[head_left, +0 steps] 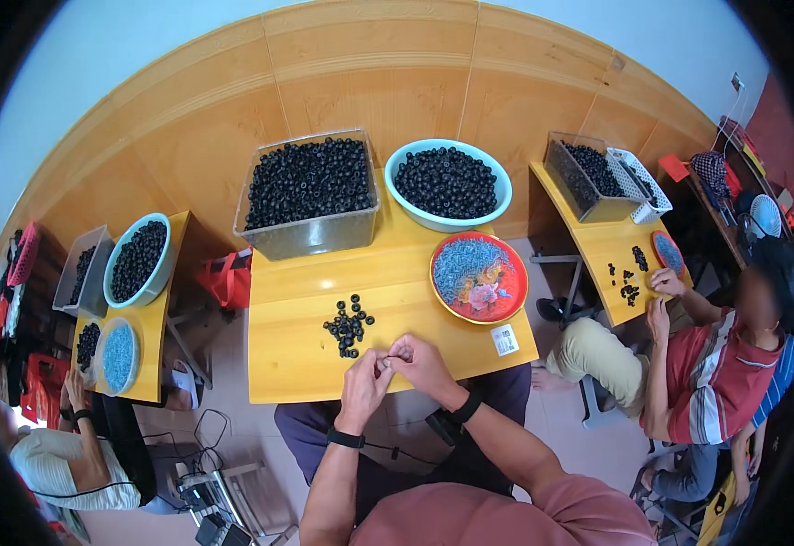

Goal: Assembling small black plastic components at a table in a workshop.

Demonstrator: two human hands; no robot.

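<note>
My left hand (363, 389) and my right hand (422, 367) meet above the front edge of the yellow table (315, 282). Both are closed, fingertips pinched together around something small and dark, too hidden to name. Just beyond them lies a loose cluster of small black round parts (349, 328), several showing a hole in the middle. To the right, a red floral plate (517, 300) holds a heap of small blue-grey pieces (470, 264). Each of my wrists wears a black band.
A clear plastic bin (310, 238) and a pale blue basin (447, 221), both full of black parts, stand at the table's back. A white label (503, 340) lies at its right corner. People work at side tables left and right. Cables and a metal stand (224, 500) occupy the lower-left floor.
</note>
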